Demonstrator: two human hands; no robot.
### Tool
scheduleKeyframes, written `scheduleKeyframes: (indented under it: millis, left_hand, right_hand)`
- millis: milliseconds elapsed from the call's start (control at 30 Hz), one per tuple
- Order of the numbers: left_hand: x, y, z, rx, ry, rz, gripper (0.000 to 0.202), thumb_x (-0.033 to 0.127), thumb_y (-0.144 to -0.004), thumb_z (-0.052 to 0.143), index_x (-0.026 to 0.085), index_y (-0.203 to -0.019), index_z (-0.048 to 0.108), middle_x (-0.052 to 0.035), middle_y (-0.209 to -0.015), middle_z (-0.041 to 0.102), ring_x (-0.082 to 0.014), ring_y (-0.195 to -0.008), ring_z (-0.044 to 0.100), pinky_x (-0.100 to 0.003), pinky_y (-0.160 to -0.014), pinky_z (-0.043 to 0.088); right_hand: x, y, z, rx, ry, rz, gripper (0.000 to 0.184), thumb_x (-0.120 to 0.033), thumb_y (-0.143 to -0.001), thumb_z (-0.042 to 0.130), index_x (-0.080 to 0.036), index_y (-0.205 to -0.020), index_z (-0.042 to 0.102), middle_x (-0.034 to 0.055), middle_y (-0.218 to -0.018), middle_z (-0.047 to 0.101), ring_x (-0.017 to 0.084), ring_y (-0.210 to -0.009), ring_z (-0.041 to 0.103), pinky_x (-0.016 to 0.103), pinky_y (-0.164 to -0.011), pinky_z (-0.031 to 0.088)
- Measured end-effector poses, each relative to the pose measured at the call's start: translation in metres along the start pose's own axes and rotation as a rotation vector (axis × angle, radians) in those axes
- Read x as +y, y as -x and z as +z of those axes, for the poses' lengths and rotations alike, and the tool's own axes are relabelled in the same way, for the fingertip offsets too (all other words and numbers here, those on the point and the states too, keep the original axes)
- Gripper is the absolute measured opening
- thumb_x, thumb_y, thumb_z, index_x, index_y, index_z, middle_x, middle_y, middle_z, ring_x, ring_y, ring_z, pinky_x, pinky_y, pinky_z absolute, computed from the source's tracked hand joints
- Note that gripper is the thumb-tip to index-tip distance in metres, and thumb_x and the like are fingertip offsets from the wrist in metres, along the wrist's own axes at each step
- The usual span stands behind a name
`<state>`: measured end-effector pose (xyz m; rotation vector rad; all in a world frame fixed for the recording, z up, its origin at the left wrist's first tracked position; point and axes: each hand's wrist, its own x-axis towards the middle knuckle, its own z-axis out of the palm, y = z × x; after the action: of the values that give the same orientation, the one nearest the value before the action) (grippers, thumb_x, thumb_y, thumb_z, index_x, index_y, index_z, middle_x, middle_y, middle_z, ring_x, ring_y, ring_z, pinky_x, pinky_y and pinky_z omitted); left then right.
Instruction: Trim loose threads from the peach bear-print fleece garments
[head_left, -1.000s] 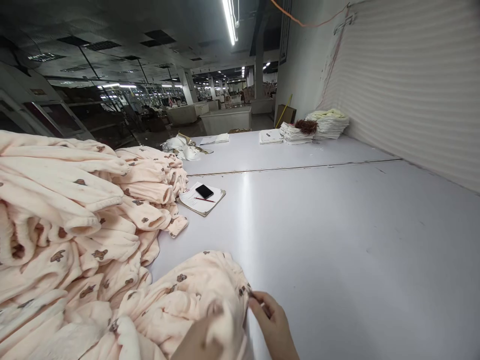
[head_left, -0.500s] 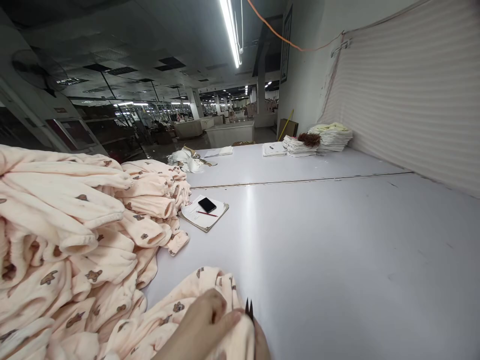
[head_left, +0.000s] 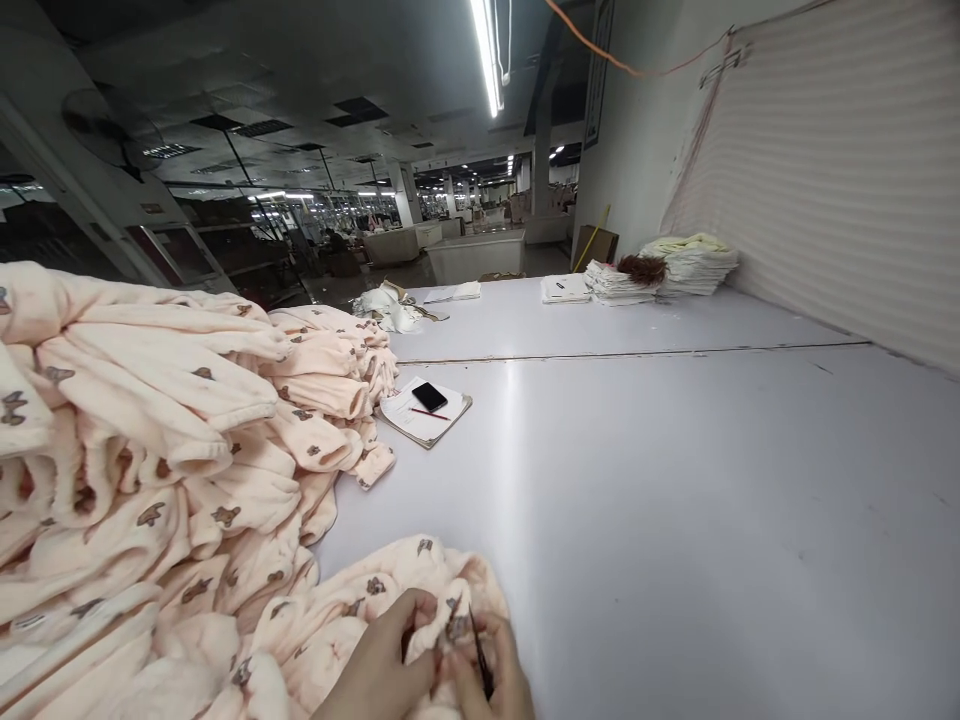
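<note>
**Two hands bunched up on one pink fleece piece**

Far left, there's a big pile of fleece garments [head_left: 150, 450], all pale pink with little brown bear prints, stacked in thick folds on the white table [head_left: 675, 500].

At the bottom edge, the left hand [head_left: 382, 665] has its fingers curled in tight and is pinching up a fold of the fleece garment [head_left: 360, 600]. That piece lies crumpled on the table right in front of the pile and touches its foot. It has the same soft, fuzzy pink cloth and the same brown bears, with one printed bit puckered up between the two hands.

Just right of that are the thread snips [head_left: 480, 655], thin and dark, with the blades pointing up into the pinched fold. The right hand [head_left: 495, 685] is closed around them and pressed against the left hand, but it's cut off by the frame, so I can't make out the whole grip.

Further back on the table, near the pile's far end, a notepad [head_left: 425, 418] has a black phone [head_left: 429, 396] and a red pen [head_left: 429, 413] lying on it. Way off to the right, against the wall, are stacks of folded cloth [head_left: 690, 262].
</note>
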<state>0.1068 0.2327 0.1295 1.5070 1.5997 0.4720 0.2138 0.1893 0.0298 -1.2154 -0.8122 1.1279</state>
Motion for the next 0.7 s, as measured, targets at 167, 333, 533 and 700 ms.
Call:
scheduleKeyframes:
  millis: [167,333,533,700]
  left_hand:
    - [0.01,0.008,0.001,0.011,0.105,0.043,0.02,0.025,-0.072,0.057,0.017,-0.089,0.063,-0.0033,-0.082,0.069,-0.0224,-0.081,0.063,-0.028,-0.072,0.045]
    - [0.019,0.009,-0.004,-0.009,0.243,0.076,0.016,0.02,-0.068,0.057,0.016,-0.081,0.066,-0.0011,-0.076,0.069,-0.0211,-0.077,0.06,-0.027,-0.069,0.044]
    - [0.029,0.012,-0.014,-0.012,0.819,-0.304,0.008,0.024,-0.067,0.066,0.019,-0.073,0.065,0.0032,-0.059,0.064,-0.0184,-0.068,0.061,-0.027,-0.068,0.047]
    - [0.034,0.016,-0.014,-0.095,1.079,-0.297,0.023,0.017,-0.065,0.066,0.014,-0.088,0.068,-0.0054,-0.075,0.072,-0.0242,-0.082,0.067,-0.032,-0.078,0.05]
  right_hand:
    - [-0.033,-0.018,-0.009,0.054,0.13,-0.186,0.035,-0.041,-0.076,0.064,-0.023,-0.106,0.063,0.0065,-0.097,0.071,0.023,-0.094,0.066,0.028,-0.083,0.051]
    - [-0.057,-0.023,0.003,0.02,0.27,-0.409,0.016,-0.036,-0.084,0.056,-0.024,-0.08,0.066,0.0033,-0.077,0.065,0.019,-0.073,0.062,0.025,-0.067,0.05]
    - [-0.048,-0.024,-0.013,0.02,0.22,-0.13,0.025,-0.046,-0.082,0.057,-0.022,-0.078,0.062,-0.0003,-0.07,0.066,0.016,-0.065,0.062,0.021,-0.061,0.048]
    - [-0.051,-0.02,-0.023,-0.127,0.292,-0.271,0.018,-0.032,-0.078,0.06,-0.027,-0.092,0.071,0.0002,-0.084,0.07,0.017,-0.077,0.066,0.02,-0.071,0.049]
